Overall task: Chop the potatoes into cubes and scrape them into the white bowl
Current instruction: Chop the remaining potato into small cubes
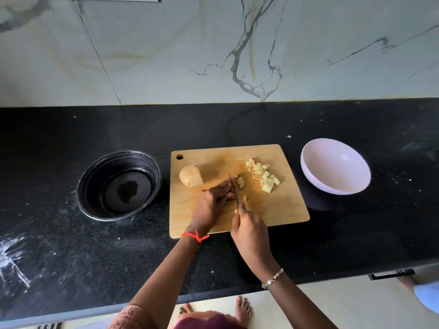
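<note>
A wooden cutting board lies on the black counter. On its left part rests a half potato with its skin on. A heap of potato cubes sits at the board's upper right, and a few more pieces lie just right of the knife. My left hand holds down a potato piece that is mostly hidden under its fingers. My right hand grips the handle of a knife, whose blade stands right beside my left fingertips. The white bowl stands right of the board, with nothing visible inside.
A round black bowl holding a little liquid sits left of the board. A marble wall rises behind the counter. The counter's front edge runs below my arms, with a drawer handle at the lower right and another person's foot nearby.
</note>
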